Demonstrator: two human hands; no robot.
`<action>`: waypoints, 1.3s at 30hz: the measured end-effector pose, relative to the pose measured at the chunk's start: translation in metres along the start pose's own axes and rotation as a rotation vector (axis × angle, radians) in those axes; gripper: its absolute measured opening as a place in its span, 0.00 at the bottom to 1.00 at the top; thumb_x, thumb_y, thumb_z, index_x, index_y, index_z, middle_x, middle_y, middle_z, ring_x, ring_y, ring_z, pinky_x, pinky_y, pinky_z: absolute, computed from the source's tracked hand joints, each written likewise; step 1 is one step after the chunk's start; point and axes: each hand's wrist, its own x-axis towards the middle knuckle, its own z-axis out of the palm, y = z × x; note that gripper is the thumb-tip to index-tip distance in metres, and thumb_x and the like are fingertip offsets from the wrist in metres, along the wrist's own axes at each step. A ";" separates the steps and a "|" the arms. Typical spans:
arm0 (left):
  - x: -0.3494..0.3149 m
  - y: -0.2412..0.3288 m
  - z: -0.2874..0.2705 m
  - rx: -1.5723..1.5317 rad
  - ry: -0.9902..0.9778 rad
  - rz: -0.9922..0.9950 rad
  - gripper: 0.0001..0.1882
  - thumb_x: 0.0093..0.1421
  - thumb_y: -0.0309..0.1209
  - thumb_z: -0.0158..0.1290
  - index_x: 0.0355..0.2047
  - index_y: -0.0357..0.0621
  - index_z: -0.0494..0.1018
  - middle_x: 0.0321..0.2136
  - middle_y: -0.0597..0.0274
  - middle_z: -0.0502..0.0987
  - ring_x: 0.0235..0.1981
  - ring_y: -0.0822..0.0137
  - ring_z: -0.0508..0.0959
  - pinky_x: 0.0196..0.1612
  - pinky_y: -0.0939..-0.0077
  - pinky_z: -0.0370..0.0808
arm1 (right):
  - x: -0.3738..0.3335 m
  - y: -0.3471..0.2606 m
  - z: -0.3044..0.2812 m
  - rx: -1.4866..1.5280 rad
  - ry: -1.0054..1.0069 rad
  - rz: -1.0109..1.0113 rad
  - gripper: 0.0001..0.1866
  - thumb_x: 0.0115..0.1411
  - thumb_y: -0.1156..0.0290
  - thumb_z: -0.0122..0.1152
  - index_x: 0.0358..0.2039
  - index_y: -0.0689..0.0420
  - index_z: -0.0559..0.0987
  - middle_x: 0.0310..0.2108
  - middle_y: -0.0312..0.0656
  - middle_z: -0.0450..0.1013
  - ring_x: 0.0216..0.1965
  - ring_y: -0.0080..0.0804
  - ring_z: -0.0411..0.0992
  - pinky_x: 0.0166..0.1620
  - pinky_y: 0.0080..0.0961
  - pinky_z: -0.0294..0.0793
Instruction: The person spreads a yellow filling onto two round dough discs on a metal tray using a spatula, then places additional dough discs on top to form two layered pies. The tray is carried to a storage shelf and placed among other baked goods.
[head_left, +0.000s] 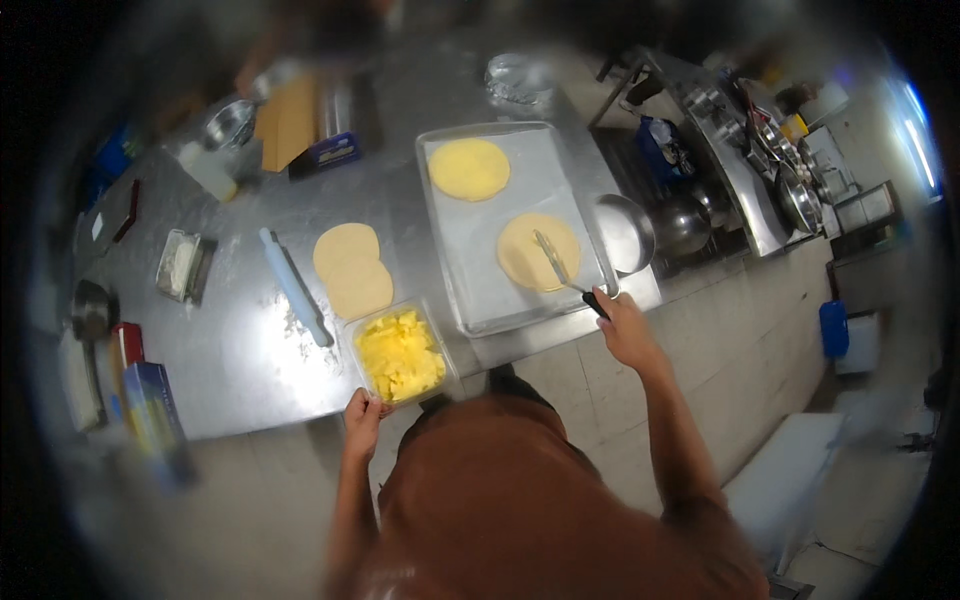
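Observation:
My right hand (625, 328) grips the black handle of a spatula (549, 256), whose metal blade lies over a round of dough (520, 262) on the paper-lined baking tray (470, 326). Farther back on that tray sits a second round (469, 169), covered in a yellow layer. With my left hand (363, 412) I hold the near corner of a clear plastic container (450, 362) at the table's front edge. Soft yellow lumps, like butter (402, 352), fill it. Two overlapping dough rounds (352, 262) lie just behind the container.
A light blue rolling pin (294, 287) rests left of the dough rounds, with flour around it. Right of the tray stands a round metal pan (622, 235). Farther left are a small clear tub (180, 264), a squeeze bottle (208, 172) and a cardboard box (288, 125).

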 end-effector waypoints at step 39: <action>-0.031 -0.027 0.130 -0.380 0.583 -0.088 0.22 0.72 0.51 0.47 0.58 0.53 0.64 0.43 0.62 0.77 0.47 0.60 0.77 0.50 0.60 0.70 | 0.077 0.070 -0.030 -0.265 -0.219 -0.400 0.32 0.53 0.82 0.58 0.62 0.57 0.73 0.45 0.49 0.69 0.42 0.52 0.71 0.44 0.42 0.78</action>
